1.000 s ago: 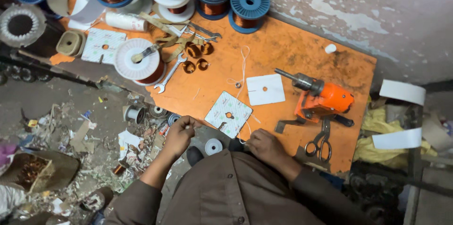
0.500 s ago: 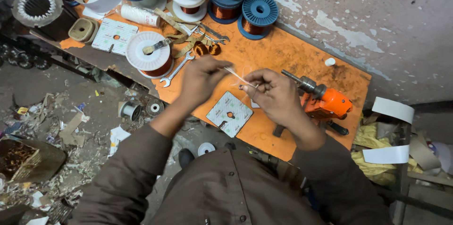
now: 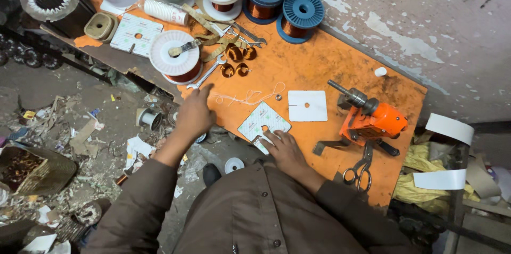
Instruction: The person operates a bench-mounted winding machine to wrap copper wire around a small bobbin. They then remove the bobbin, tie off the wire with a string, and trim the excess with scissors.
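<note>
My left hand (image 3: 194, 115) reaches to the near left edge of the orange board (image 3: 330, 67), its fingertips close to a loose white string (image 3: 247, 96) and a spanner (image 3: 206, 72). It holds nothing. My right hand (image 3: 285, 147) lies flat at the board's near edge, fingers spread and touching the lower corner of a patterned square card (image 3: 263, 122) with a hole in it. A plain white square card (image 3: 307, 106) lies just beyond.
An orange hand winder (image 3: 372, 118) and scissors (image 3: 362, 169) sit at the right. Copper wire spools (image 3: 301, 14) line the far edge, a white spool (image 3: 174, 62) the left. Small copper coils (image 3: 237, 61) lie mid-board. Scraps litter the floor (image 3: 69, 137) at left.
Both hands were raised over the board, drawing the white string between them. They have dropped toward me; the string now lies loose on the board and my right hand rests on the patterned card.
</note>
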The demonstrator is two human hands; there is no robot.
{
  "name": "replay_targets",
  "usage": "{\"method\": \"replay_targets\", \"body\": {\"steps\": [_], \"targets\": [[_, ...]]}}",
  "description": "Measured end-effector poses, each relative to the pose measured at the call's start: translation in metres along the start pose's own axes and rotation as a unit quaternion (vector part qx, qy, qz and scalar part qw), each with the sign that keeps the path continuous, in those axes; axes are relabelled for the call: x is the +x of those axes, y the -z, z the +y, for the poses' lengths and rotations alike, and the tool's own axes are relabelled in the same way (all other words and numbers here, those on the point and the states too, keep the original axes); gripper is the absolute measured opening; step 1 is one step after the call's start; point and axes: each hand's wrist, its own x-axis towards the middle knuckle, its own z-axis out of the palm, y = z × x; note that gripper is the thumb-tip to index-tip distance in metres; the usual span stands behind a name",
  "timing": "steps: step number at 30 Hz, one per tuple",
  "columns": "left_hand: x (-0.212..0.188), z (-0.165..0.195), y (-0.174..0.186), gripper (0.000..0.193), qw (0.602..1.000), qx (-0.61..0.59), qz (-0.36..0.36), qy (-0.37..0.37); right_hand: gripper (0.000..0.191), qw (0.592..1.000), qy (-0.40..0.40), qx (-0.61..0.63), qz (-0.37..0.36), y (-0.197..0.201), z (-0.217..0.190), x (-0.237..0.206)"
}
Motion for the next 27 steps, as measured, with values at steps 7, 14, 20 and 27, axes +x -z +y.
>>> {"method": "replay_targets", "body": {"steps": [7, 14, 20, 27], "targets": [[-0.039, 0.027, 0.006, 0.043, 0.809, -0.541, -0.131, 0.187, 0.026, 0.981, 0.076, -0.021, 0.180, 0.038, -0.002, 0.000], [-0.043, 0.050, 0.033, 0.040, 0.553, -0.802, -0.186, 0.126, 0.023, 0.888, -0.320, 0.329, 0.015, 0.151, -0.012, 0.037], [-0.037, 0.068, 0.041, 0.038, 0.519, -0.827, -0.187, 0.107, 0.011, 0.825, -0.162, 0.460, 0.284, 0.259, 0.002, 0.070], [-0.032, 0.084, 0.041, 0.036, 0.562, -0.809, -0.129, 0.116, 0.012, 0.983, -0.033, 0.091, 0.156, 0.297, 0.043, 0.123]]}}
